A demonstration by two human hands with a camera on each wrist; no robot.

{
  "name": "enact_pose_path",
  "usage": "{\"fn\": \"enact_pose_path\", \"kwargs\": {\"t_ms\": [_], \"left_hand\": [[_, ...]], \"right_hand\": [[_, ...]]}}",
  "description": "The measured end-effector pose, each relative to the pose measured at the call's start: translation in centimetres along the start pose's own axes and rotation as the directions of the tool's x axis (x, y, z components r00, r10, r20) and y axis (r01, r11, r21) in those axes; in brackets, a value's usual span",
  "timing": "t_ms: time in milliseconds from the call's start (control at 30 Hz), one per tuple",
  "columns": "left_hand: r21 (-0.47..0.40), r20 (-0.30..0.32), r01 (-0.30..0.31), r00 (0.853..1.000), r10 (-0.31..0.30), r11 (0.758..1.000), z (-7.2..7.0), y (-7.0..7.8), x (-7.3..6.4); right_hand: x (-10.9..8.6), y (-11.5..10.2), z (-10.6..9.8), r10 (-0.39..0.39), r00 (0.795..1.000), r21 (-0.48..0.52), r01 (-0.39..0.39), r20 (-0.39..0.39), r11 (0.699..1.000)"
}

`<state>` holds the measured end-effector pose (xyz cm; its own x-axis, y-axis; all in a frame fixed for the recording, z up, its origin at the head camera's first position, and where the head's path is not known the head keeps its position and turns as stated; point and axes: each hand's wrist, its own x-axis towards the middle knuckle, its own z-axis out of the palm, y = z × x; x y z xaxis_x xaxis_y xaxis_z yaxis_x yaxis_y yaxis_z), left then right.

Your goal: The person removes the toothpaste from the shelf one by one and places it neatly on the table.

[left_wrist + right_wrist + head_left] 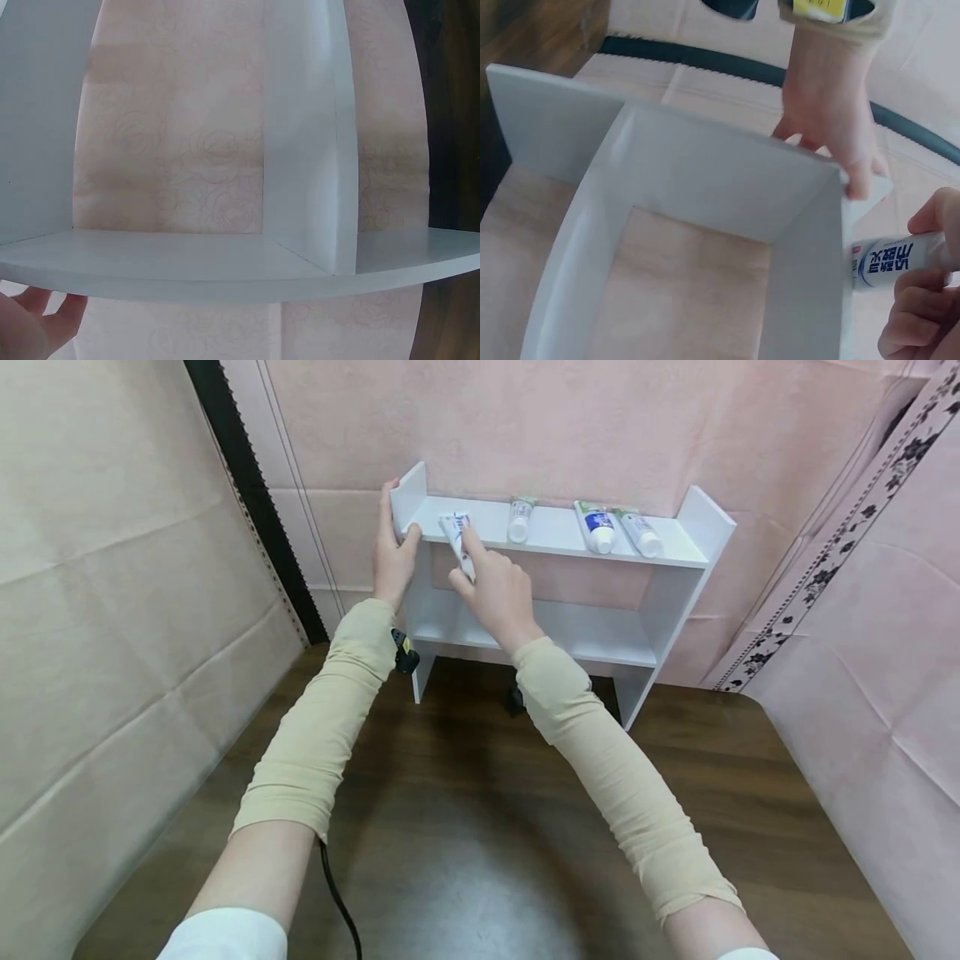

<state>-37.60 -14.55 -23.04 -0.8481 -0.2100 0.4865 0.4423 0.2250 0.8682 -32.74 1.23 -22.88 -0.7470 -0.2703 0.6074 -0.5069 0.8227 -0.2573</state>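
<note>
My left hand (393, 560) grips the upper left side panel (411, 493) of a small white shelf unit, the thumb in front and fingers round the outer side. In the left wrist view, part of this hand (41, 326) shows beneath the panel. My right hand (498, 593) pinches a white toothpaste tube (454, 529) with blue print between thumb and fingers. The tube slants at the top board's left front edge; in the right wrist view, the toothpaste tube (889, 260) has its far end close to the board, and I cannot tell whether they touch.
On the top board (555, 539) lie three more tubes, caps forward: a small white tube (519, 520), a blue-and-white tube (596, 527) and a pale tube (639, 533). A lower board (577, 631) spans the unit. It stands on a dark wooden table (450, 827) before pale cloth walls.
</note>
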Motion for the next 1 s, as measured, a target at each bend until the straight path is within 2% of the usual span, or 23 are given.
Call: {"fn": "enact_pose_path", "kwargs": {"t_ms": [200,333,500,633,700,833,1000], "left_hand": [[-0.003,0.030,0.007,1.000,-0.007,1.000,-0.1,0.1,0.0],[-0.003,0.026,0.021,0.999,-0.021,1.000,-0.1,0.2,-0.2],[-0.003,0.018,0.026,0.999,-0.026,1.000,-0.1,0.1,-0.1],[0.006,0.006,0.036,0.999,-0.036,0.999,0.2,-1.1,0.7],[0.016,-0.003,0.040,0.999,-0.040,0.999,0.3,-2.1,1.3],[0.036,-0.014,0.031,0.999,-0.031,0.999,0.5,-3.5,2.3],[0.042,-0.019,0.020,1.000,-0.019,0.999,0.7,-3.6,2.6]], "right_hand": [[-2.0,-0.2,-0.9,-0.045,0.999,-0.016,0.045,-0.007,0.999],[-3.4,-0.2,-1.8,-0.054,0.998,-0.018,0.054,-0.012,0.998],[-6.1,-0.2,-2.4,-0.073,0.991,0.052,0.079,-0.109,0.995],[-9.0,0.2,-2.2,-0.086,0.982,0.110,0.105,-0.165,0.988],[-10.3,0.5,-1.8,-0.077,0.987,0.123,0.094,-0.138,0.988],[-12.7,1.2,-0.4,-0.037,0.999,0.125,0.035,0.010,0.991],[-15.7,1.8,3.3,-0.006,0.983,0.080,-0.009,0.185,0.997]]}}
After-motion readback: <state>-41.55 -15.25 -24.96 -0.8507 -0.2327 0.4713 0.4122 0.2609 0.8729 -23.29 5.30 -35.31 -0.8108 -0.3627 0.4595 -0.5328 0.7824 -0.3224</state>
